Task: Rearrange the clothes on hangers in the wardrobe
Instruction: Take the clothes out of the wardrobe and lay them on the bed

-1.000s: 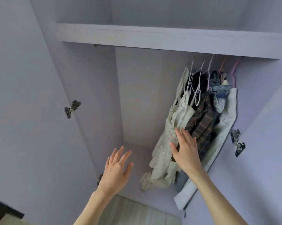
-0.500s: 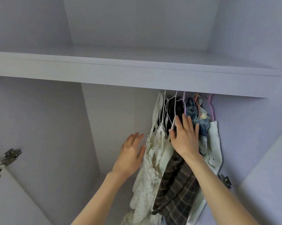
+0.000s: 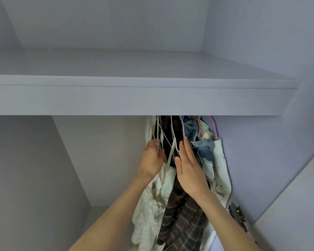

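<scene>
Several garments hang bunched at the right end of the wardrobe, just under the shelf. A cream floral dress (image 3: 149, 211) hangs leftmost, then a dark plaid garment (image 3: 181, 220), blue denim (image 3: 203, 145) and a white dotted garment (image 3: 219, 171). My left hand (image 3: 151, 158) curls its fingers around the thin white hangers (image 3: 159, 131) of the cream dress. My right hand (image 3: 188, 165) lies flat with straight fingers against the dark clothes, beside a white hanger (image 3: 173, 142). Pink hangers (image 3: 214, 127) hold the rightmost clothes. The rail is hidden behind the shelf edge.
A wide lilac shelf (image 3: 134, 98) spans the wardrobe just above the hangers. The hanging space left of the clothes (image 3: 98, 160) holds nothing. A metal door hinge (image 3: 238, 214) sits on the right side panel, with the open door (image 3: 297, 214) beyond it.
The view has tilted further up. My left hand moved right and closed on the white hangers. My right hand rose slightly along the dark clothes.
</scene>
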`<state>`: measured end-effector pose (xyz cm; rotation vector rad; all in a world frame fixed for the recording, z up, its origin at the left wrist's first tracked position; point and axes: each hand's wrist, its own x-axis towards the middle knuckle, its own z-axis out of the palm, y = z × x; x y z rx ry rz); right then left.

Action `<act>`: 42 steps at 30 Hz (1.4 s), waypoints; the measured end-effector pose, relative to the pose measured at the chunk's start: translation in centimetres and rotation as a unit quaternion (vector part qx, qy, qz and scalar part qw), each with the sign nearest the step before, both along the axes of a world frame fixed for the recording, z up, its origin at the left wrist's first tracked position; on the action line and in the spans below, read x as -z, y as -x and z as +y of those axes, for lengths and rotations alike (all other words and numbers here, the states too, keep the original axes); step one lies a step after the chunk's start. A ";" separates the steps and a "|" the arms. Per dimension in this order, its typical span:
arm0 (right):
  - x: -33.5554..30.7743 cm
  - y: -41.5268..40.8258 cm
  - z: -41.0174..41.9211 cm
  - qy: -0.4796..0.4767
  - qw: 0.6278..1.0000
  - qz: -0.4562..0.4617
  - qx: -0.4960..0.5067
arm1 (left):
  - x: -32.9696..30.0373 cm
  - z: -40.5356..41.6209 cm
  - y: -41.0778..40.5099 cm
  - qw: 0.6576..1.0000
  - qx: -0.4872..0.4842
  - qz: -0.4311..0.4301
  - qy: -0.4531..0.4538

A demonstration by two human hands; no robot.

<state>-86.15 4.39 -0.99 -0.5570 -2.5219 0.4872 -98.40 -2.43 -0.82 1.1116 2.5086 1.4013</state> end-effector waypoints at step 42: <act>-4.0 11.6 -13.9 0.391 0.903 -0.079 -0.161 | 5.3 -23.7 -2.4 0.990 -0.072 0.123 0.009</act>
